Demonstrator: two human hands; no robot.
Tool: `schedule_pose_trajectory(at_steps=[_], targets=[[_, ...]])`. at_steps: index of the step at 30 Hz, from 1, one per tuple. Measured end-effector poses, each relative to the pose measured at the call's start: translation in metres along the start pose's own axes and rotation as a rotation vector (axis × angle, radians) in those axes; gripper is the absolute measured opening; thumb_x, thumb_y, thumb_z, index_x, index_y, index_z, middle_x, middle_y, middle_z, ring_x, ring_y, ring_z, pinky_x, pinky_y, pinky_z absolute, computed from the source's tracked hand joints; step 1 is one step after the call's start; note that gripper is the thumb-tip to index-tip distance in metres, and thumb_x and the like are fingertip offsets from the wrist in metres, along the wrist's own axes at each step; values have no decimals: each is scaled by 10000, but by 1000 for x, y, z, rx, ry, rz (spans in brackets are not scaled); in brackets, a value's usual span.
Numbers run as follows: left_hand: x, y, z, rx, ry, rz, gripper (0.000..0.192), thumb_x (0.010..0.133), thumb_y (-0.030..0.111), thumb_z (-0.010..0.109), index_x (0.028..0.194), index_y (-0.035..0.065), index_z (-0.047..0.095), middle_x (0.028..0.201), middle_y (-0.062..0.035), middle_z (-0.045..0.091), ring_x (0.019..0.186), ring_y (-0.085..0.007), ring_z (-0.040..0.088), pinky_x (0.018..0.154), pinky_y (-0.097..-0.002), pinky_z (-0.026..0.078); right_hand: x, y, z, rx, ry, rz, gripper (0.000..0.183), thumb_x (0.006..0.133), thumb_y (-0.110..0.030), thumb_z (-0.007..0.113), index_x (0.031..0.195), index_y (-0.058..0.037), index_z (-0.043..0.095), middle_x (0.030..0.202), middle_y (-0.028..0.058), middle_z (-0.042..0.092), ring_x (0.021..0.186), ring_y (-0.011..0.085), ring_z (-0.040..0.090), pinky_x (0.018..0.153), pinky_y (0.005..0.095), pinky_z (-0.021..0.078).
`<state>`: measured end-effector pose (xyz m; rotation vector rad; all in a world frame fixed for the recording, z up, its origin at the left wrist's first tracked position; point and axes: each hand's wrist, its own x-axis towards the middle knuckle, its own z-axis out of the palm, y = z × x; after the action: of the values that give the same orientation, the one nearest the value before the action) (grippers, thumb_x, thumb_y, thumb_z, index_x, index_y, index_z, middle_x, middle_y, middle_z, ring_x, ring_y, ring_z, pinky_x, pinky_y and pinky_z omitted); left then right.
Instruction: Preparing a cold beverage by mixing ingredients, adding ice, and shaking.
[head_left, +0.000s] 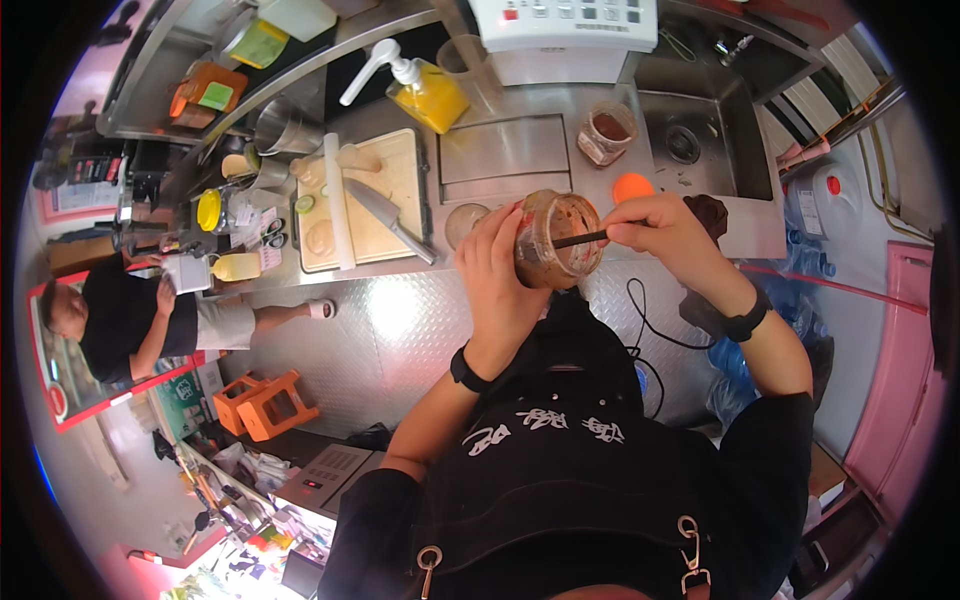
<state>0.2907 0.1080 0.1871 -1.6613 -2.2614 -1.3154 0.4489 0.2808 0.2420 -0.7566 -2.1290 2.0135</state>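
My left hand (491, 259) grips a clear plastic jar (559, 244), tilted with its mouth toward my right, above the counter's front edge. Reddish-brown residue coats its inside. In my right hand (660, 229) is the dark handle (579, 239) of a utensil that reaches into the jar; its far end is hidden. An orange lid (633, 189) lies just beyond my right hand. Farther back stands a second jar (606, 135) with reddish-brown contents. A clear round container (465, 223) sits beside my left hand, partly covered by it.
A kitchen knife (386, 214) and a white rod (339, 202) lie on the cutting board (375, 161) at left. Behind are a yellow pump bottle (427, 94) and a white machine (566, 37). A sink (705, 135) is at right. Another person (135, 322) stands far left; orange stools (274, 409) are on the floor.
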Motion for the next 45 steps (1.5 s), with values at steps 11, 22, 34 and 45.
schedule_pose_trajectory(at_steps=[11, 22, 34, 45], targets=[[-31, -46, -73, -25, -56, -336, 904, 574, 88, 886, 1352, 19, 430, 1262, -162, 541, 1157, -347, 534, 979, -428, 431, 24, 9, 67, 295, 56, 176, 185, 942, -158, 623, 941, -8, 731, 630, -86, 427, 550, 14, 295, 495, 215, 198], [-43, -83, -75, -45, -126, -429, 917, 587, 97, 885, 1365, 9, 408, 1272, -173, 520, 1183, -332, 519, 1000, -416, 429, 37, 56, 95, 515, 202, 167, 193, 945, -149, 625, 968, 22, 713, 614, -84, 406, 538, 15, 267, 497, 224, 174], [-76, -120, -81, -201, -39, -512, 943, 583, 111, 928, 1352, -1, 395, 1269, -168, 500, 1170, -310, 523, 997, -404, 432, 52, 98, 133, -818, 478, -440, 208, 789, -31, 635, 990, -20, 688, 731, 64, 598, 660, 217, 581, 595, 330, 491], [-81, -132, -101, -171, -80, -427, 962, 598, 143, 938, 1350, -1, 355, 1276, -180, 478, 1163, -289, 537, 977, -388, 458, 45, 118, 157, -1060, 511, -510, 223, 746, -9, 663, 969, -7, 657, 722, 59, 560, 624, 225, 541, 556, 343, 458]])
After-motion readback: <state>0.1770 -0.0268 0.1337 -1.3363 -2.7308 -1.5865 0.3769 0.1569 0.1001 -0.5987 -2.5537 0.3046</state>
